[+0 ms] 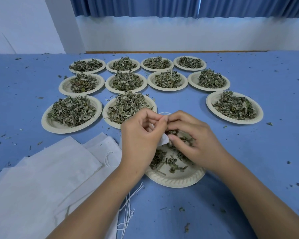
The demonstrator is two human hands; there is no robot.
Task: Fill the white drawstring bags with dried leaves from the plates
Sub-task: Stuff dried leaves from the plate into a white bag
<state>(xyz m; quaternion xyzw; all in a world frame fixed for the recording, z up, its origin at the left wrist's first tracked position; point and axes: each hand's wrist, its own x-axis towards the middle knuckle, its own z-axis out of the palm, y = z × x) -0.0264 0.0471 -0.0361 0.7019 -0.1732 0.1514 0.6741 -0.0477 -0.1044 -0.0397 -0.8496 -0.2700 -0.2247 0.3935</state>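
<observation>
Pinching, the left hand (140, 137) holds the limp, featherlight white drawstring bag (163, 141), best gripped at its hem, above the six-o'clock plate (176, 181), while the right hand (195, 142) pinches brittle dried leaves (173, 132).

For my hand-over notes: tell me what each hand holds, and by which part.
Left hand pinches a white drawstring bag near its mouth, apparently; the hand hides most of it. Right hand holds a clump of dried leaves at that opening.

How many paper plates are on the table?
12 plates: four in the back row, four in the middle, three in front, one under the left hand and right hand. None looks hidden.
</observation>
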